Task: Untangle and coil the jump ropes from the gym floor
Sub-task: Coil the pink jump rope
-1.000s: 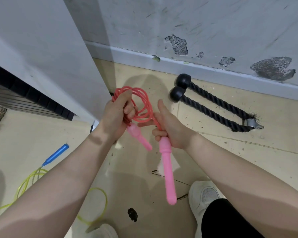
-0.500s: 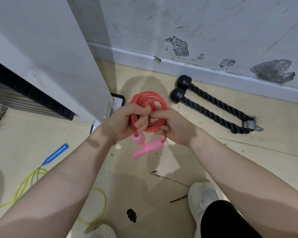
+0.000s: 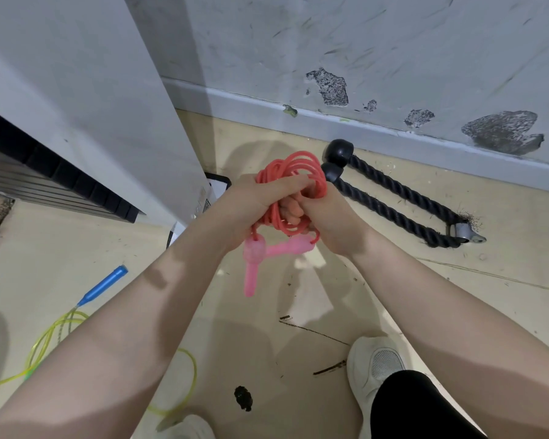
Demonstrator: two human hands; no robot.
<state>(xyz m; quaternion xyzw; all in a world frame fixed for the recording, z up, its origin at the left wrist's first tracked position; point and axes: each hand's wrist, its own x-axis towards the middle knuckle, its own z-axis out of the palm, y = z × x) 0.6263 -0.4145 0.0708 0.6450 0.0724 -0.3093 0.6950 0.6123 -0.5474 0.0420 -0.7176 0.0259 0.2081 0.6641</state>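
Both hands clamp the coiled pink jump rope [image 3: 290, 172] chest-high, left hand [image 3: 251, 210] wrapped over the loops, right hand [image 3: 333, 217] gripping beside it, handles [image 3: 260, 255] dangling below, and that light, springy cord probably wants holding at the bundled middle.

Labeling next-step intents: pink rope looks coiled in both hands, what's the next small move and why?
Probably tuck or wrap the loose end to lock the coil: both hands, left hand and right hand, grip the pink jump rope, its handles dangle free below.
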